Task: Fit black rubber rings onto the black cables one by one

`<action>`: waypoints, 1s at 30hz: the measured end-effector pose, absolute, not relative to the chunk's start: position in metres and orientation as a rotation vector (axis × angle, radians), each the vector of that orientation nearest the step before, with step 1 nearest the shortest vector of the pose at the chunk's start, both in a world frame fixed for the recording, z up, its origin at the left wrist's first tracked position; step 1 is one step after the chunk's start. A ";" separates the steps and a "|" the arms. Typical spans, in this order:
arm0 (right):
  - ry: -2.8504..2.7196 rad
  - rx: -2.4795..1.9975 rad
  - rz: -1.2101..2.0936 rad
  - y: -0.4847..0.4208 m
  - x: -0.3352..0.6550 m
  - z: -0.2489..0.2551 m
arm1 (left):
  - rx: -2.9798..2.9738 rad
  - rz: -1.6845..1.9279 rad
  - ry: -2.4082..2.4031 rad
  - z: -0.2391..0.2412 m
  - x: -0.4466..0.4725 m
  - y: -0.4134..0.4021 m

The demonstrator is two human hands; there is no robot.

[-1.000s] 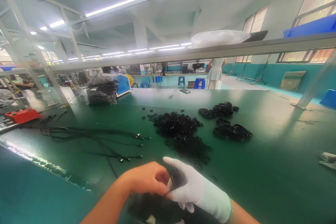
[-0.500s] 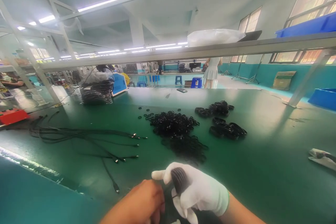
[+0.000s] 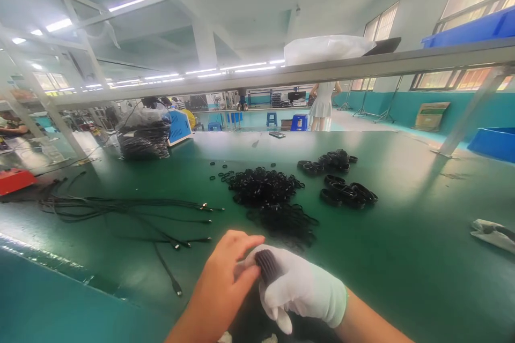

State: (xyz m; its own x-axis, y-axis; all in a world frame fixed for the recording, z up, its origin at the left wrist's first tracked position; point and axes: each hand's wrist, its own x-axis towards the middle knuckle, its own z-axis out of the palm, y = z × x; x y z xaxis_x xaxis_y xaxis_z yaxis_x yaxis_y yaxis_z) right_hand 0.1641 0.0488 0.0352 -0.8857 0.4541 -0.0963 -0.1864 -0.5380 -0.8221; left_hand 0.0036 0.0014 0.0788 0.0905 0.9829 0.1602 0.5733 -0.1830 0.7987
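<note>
My right hand (image 3: 300,286), in a white glove, is closed around a coil of black cable (image 3: 267,267) whose ribbed loops show between thumb and fingers. My bare left hand (image 3: 225,273) is beside it, thumb and fingers apart, with the thumb tip at the coil's left edge. Its forefinger reaches over the gloved fingers. Beyond both hands lies a heap of small black rings (image 3: 265,185), with a looser tangle of thin black loops (image 3: 284,220) in front. Several straight black cables (image 3: 132,206) with metal plugs stretch across the left of the table.
Bundled black coils (image 3: 348,193) sit right of the heap on the green table (image 3: 394,257). A red box (image 3: 16,179) is at far left; a wrapped black stack (image 3: 145,139) and blue machine (image 3: 179,127) stand behind. A shelf beam (image 3: 241,81) crosses above. A person (image 3: 322,104) stands beyond.
My left hand has risen from below and opened, coming up against the coil. My right hand keeps its hold, and its forefinger no longer sticks out to the left in clear view.
</note>
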 end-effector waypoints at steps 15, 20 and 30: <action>-0.927 -0.018 2.611 0.047 0.154 0.003 | 1.954 1.133 1.648 0.056 0.010 0.007; -0.845 -0.080 2.448 0.044 0.142 -0.001 | 1.958 0.967 1.887 0.077 0.005 0.011; -0.773 -0.137 2.691 0.045 0.151 0.018 | 1.495 0.748 1.047 0.081 -0.036 0.032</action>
